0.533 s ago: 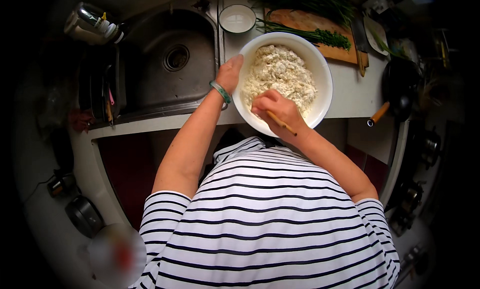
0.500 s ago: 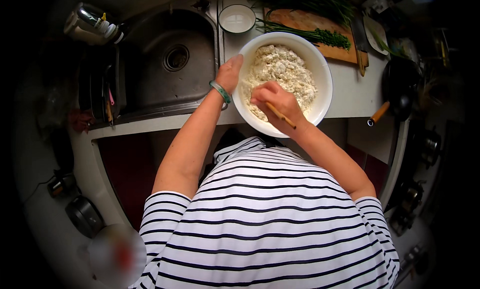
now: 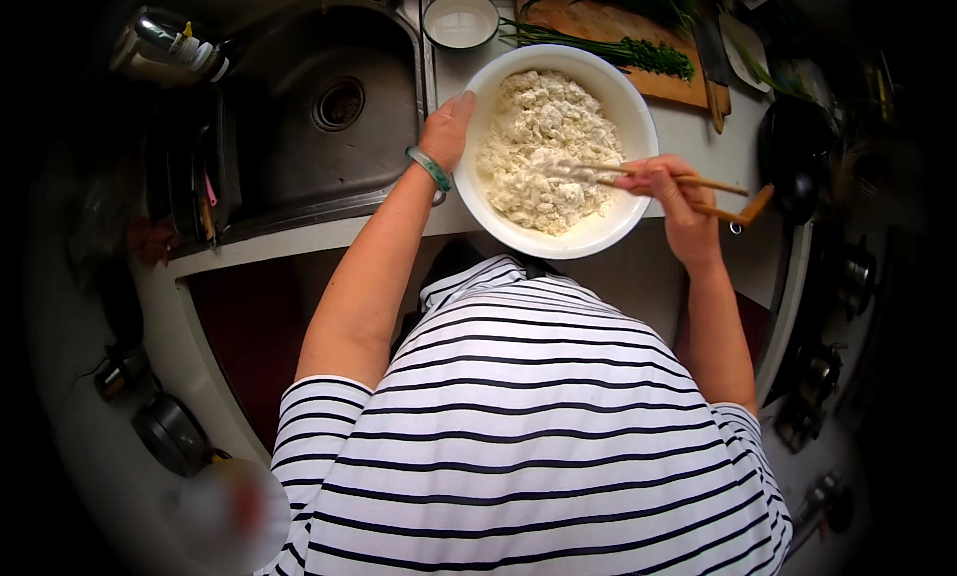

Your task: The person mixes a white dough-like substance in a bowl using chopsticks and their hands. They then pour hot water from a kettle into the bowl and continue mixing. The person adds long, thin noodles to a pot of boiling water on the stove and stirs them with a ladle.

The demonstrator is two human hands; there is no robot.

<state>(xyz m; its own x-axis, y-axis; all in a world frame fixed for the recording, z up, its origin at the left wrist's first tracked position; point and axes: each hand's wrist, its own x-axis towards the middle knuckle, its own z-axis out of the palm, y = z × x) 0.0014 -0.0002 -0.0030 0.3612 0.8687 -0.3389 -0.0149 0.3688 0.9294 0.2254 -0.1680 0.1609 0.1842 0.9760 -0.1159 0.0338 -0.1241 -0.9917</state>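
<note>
My left hand (image 3: pixel 446 130), with a green bangle at the wrist, grips the left rim of a white bowl (image 3: pixel 630 118). Inside the bowl lies a crumbly, pale flour mixture (image 3: pixel 543 113). My right hand (image 3: pixel 678 202) is at the bowl's right side, fingers closed around wooden chopsticks (image 3: pixel 723 185). The chopstick tips reach into the middle of the mixture, with pale clumps on or around them.
A steel sink (image 3: pixel 284 152) is at the left, with a glass jar (image 3: pixel 159 48) beyond. Behind the bowl are a small white bowl (image 3: pixel 459 20) and a wooden board (image 3: pixel 598 18) with green stalks (image 3: pixel 666 63) and a knife (image 3: pixel 712 73). A black wok (image 3: pixel 793 167) stands right.
My right hand has moved from over the bowl's middle out to its right rim, and the chopsticks now lie more level. My left hand stays on the bowl. The whole view has shifted slightly.
</note>
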